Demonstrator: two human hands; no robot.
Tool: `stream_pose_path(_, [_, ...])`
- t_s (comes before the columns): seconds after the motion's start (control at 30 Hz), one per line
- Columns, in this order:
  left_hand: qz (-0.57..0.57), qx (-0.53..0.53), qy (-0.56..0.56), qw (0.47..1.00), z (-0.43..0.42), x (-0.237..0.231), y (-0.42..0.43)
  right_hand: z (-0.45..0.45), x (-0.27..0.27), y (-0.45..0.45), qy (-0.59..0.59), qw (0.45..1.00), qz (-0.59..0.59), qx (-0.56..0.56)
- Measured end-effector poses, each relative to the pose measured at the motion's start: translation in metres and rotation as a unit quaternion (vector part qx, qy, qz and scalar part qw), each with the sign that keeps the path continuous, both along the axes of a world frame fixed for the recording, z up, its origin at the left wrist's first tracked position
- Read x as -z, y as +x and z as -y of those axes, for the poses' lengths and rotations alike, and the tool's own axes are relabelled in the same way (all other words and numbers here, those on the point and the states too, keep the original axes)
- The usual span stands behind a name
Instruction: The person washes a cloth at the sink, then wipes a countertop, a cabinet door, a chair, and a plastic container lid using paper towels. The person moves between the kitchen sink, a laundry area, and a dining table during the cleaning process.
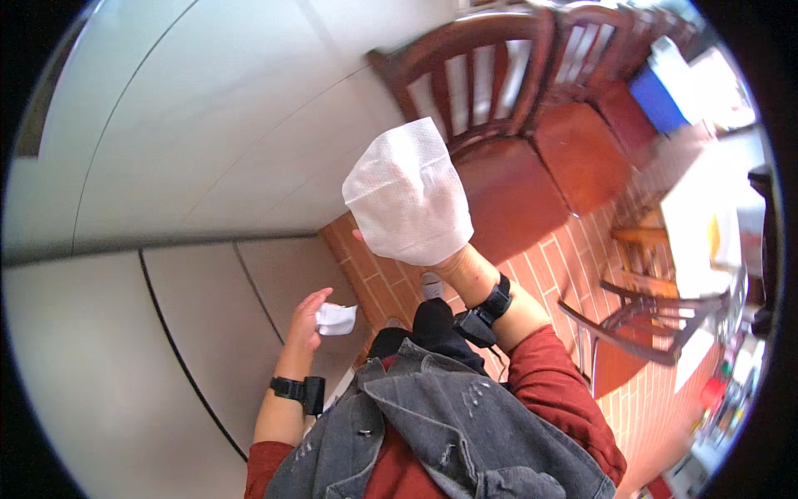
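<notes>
A small folded white tissue (336, 319) is in my left hand (307, 318), pinched by the fingers and hanging off to the right. My left hand is beside the lower grey panel (293, 268). An opened-out white paper sheet (411, 193) with an embossed texture covers nearly all of my right hand (458, 261). Only a fingertip at the sheet's left edge and the heel of the hand show, so the grip itself is hidden. The sheet is creased, and it overlaps the nearest chair in view.
Dark wooden chairs with slatted backs (480, 81) and reddish seats (508, 187) line the upper right. Another chair (642, 324) stands by a sunlit white table (701, 218). A blue box (661, 100) rests farther back. A pale panelled surface (187, 125) rises at left above tiled floor (548, 268).
</notes>
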State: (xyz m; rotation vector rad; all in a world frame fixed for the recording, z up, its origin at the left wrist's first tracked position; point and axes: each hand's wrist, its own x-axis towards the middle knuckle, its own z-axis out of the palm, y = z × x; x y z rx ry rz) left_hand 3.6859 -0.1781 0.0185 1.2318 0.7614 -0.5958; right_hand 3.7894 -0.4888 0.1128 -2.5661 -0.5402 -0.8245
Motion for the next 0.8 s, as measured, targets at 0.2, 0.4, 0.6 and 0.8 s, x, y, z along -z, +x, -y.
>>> stream_pose_path(0.2, [0.003, 0.099, -0.037, 0.994, 0.029, -0.017, 0.052, 0.054, -0.036, -0.078, 0.120, 0.987, -0.025, 0.105])
stream_pose_path(0.4, [-0.035, 0.243, -0.094, 0.965, 0.108, -0.025, 0.077, 0.074, -0.057, -0.241, 0.194, 0.938, -0.137, 0.254])
stream_pose_path(0.6, [-0.096, 0.389, -0.174, 0.900, 0.224, -0.048, 0.039, 0.077, -0.067, -0.398, 0.080, 0.841, -0.329, 0.422])
stream_pose_path(0.8, [-0.182, 0.503, -0.193, 0.823, 0.338, -0.075, -0.061, 0.076, -0.068, -0.515, 0.660, 0.625, 0.032, 0.416])
